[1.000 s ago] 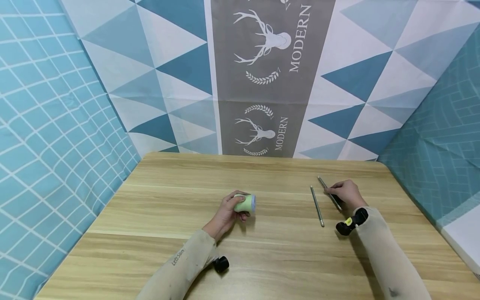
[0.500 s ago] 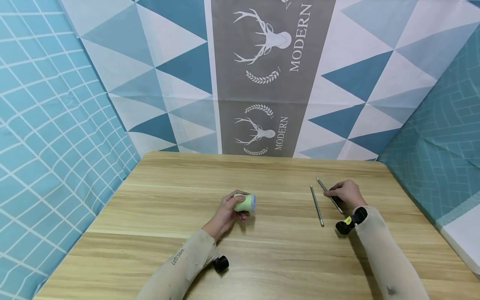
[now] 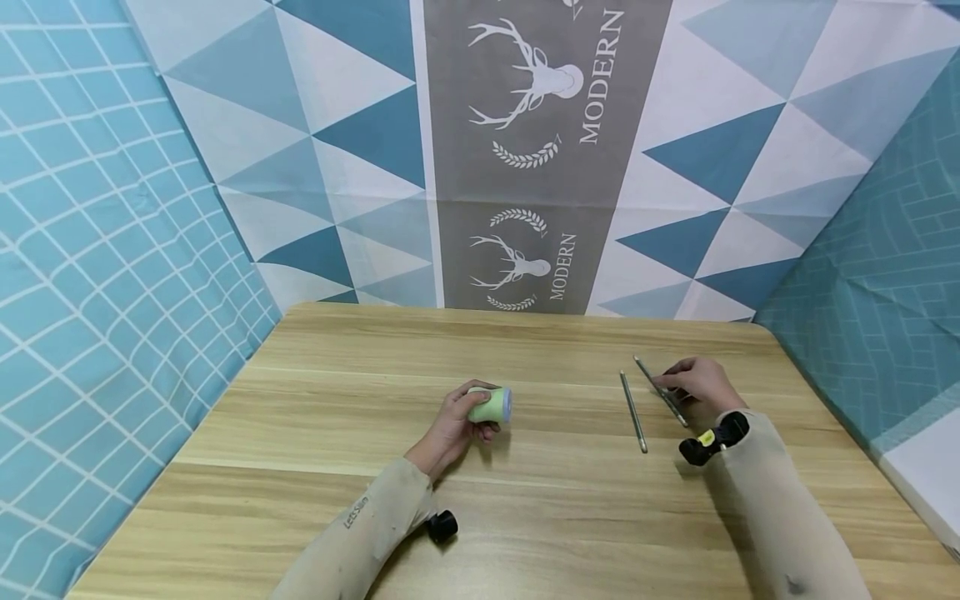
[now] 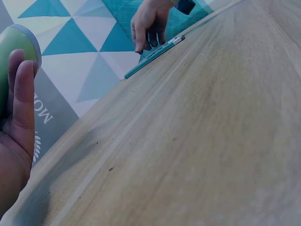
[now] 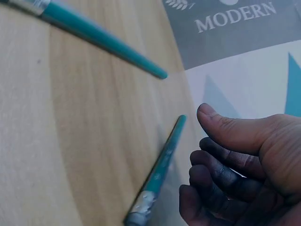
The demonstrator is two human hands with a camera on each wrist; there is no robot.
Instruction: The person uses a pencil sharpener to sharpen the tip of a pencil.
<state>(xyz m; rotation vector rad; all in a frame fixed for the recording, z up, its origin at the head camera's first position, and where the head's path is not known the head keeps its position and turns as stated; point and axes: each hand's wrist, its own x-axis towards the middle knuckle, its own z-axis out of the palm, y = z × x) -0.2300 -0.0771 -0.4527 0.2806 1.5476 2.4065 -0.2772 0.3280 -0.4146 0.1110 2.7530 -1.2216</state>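
My left hand (image 3: pixel 459 417) grips a small light green canister (image 3: pixel 490 406) with a pale blue end, lying on its side in the grip above the table. In the left wrist view its rounded green side and grey rim (image 4: pixel 26 35) show at the left edge. My right hand (image 3: pixel 696 385) is beside a green pencil (image 3: pixel 660 392) that lies slanted on the table. In the right wrist view the thumb and loosely bent fingers stand apart from this pencil (image 5: pixel 160 172), with nothing between them. A second green pencil (image 3: pixel 633 412) with a silver band lies just left of it.
The wood-grain table (image 3: pixel 360 350) ends at a patterned cloth backdrop (image 3: pixel 525 167). Blue checked cloth (image 3: pixel 112 208) hangs on the left and teal cloth (image 3: pixel 877 250) on the right. A white block (image 3: pixel 926 475) stands at the right edge.
The right pencil has shifted slightly toward me and now lies still. My right hand has let go of it and moved slightly right. My left hand and the canister stay put.
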